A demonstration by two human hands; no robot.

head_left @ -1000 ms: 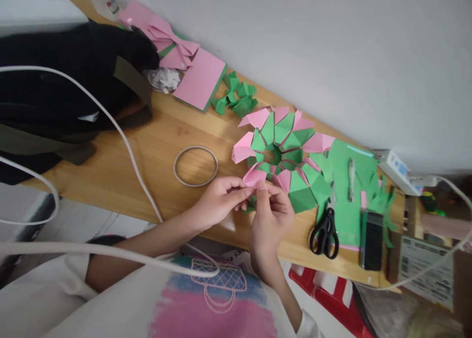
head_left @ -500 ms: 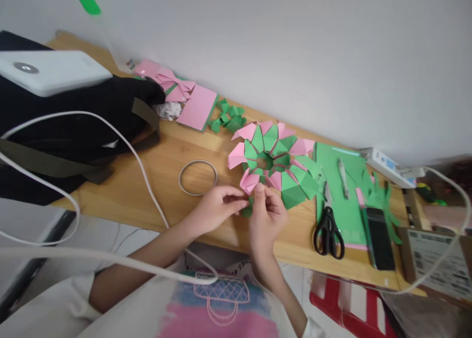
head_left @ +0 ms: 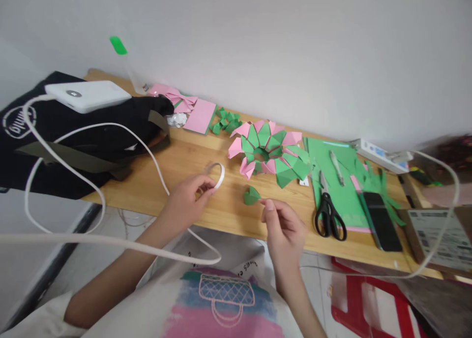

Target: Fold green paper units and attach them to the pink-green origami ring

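Between the thumb and fingers of my left hand [head_left: 190, 198] is a roll of white tape [head_left: 220, 176], lifted on its edge. My right hand [head_left: 285, 230] pinches the tip of a small folded green paper piece [head_left: 251, 196] by its right end. Beyond the hands lies a ring of pink and green folded paper [head_left: 282, 168], touched by neither hand. Scissors with black handles [head_left: 329, 219] lie to the right of my right hand, partly over green paper sheets [head_left: 346, 200].
A black bag [head_left: 84, 131] with a white power bank [head_left: 88, 94] is at left, its white cable looping before my left arm. Pink paper [head_left: 201, 115] and green folded pieces [head_left: 225, 120] lie at the back. A phone [head_left: 381, 222] and power strip [head_left: 379, 155] are at right.
My left hand has moved left and picked up the tape ring that lay flat. My right hand has moved right and down, away from the paper ring, with the small green piece now in plain view.
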